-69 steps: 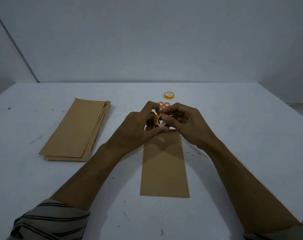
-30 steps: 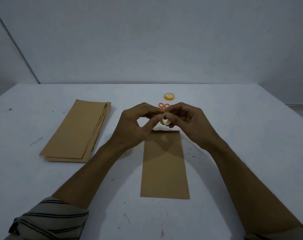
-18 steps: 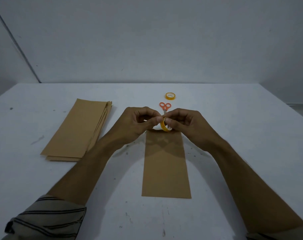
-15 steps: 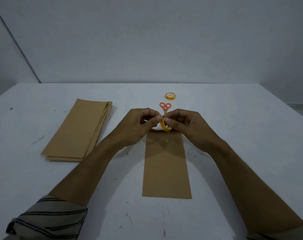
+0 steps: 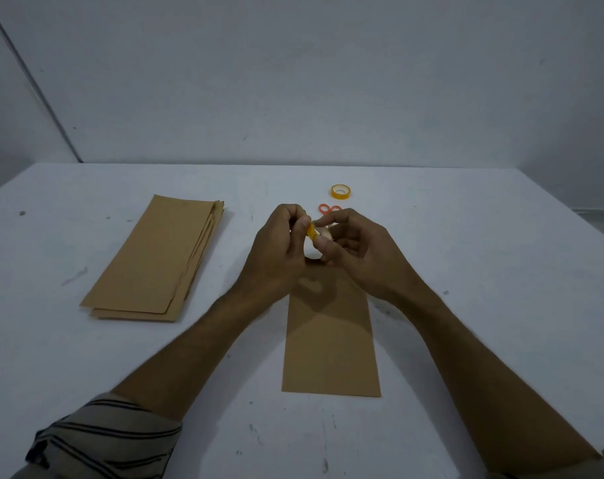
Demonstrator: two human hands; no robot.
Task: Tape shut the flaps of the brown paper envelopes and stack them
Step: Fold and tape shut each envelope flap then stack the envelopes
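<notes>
Yellow tape roll [image 5: 311, 233] pinched in right hand [image 5: 362, 257]; left hand [image 5: 276, 257] pinches its end, likely freeing tape above brown paper envelope [image 5: 331, 340].

White table [image 5: 466, 271] bears envelope stack [image 5: 155, 261], single envelope [image 5: 329, 340], tape roll [image 5: 341, 191], seemingly scissors [image 5: 324, 208].

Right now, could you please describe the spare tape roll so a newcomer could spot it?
On the white table, look just beyond the orange scissors. The spare tape roll lies flat there alone; the other roll is held above the envelope.
</notes>
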